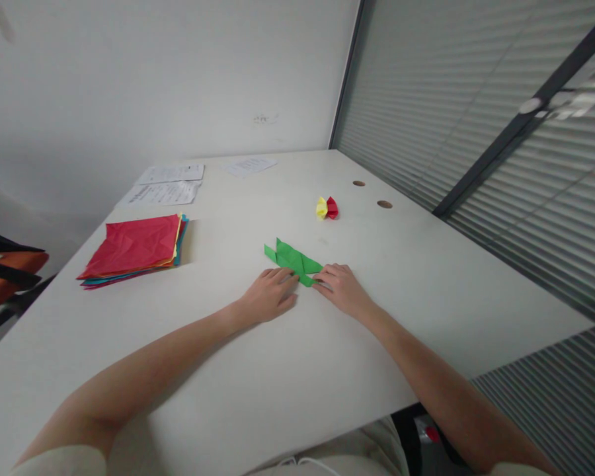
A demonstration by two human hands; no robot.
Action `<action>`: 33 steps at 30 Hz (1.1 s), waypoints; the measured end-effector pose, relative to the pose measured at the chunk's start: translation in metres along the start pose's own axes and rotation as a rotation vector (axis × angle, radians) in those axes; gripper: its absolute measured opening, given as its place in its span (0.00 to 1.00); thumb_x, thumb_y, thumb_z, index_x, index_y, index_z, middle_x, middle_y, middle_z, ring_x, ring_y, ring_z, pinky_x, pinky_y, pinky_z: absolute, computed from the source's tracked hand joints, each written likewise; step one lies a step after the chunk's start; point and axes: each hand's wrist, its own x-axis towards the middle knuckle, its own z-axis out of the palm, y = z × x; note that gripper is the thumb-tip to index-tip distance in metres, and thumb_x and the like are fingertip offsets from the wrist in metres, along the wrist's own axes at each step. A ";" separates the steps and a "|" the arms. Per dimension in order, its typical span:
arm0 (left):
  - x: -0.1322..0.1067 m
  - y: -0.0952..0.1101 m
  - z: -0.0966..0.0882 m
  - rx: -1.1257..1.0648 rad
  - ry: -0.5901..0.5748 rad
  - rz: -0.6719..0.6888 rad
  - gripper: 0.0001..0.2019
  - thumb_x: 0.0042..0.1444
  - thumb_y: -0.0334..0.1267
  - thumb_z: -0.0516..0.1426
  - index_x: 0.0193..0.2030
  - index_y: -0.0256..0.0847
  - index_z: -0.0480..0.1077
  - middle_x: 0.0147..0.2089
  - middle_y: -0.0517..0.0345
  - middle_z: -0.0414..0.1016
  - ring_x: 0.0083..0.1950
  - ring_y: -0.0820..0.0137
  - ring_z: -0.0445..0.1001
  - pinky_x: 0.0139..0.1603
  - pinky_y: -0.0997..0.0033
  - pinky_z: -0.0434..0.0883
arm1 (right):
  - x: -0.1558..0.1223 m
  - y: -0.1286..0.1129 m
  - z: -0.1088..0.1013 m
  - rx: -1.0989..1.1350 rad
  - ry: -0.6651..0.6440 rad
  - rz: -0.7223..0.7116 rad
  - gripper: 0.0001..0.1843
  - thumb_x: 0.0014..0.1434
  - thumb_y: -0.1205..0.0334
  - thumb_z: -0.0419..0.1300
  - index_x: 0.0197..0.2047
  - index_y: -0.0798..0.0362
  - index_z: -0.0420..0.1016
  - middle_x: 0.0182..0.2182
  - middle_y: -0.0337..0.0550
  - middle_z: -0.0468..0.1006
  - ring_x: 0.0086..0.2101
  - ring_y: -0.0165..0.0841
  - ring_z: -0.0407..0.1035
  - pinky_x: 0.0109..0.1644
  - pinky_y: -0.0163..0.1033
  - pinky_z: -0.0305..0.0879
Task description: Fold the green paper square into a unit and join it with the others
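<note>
A folded piece of green paper (291,256) lies on the white table in front of me, with a pointed flap at its left end. My left hand (270,294) rests at its near edge. Its fingertips lie on the paper, while the thumb is apart, on the tabletop. At the right end, my right hand (344,287) pinches the paper between thumb and fingers, which hide that corner.
Farther back sits a small yellow and red folded-paper piece (326,208). To the left is a stack of coloured paper sheets (139,246), red on top. Printed sheets (166,192) lie behind it. Two round holes (384,204) pierce the table near the blinds (426,99).
</note>
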 end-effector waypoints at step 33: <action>0.004 0.002 -0.006 -0.019 -0.014 0.117 0.15 0.64 0.37 0.48 0.53 0.41 0.69 0.52 0.48 0.73 0.55 0.63 0.70 0.58 0.57 0.64 | 0.033 0.011 -0.010 0.381 -0.263 -0.094 0.09 0.61 0.66 0.58 0.37 0.49 0.81 0.39 0.43 0.80 0.41 0.34 0.71 0.50 0.42 0.63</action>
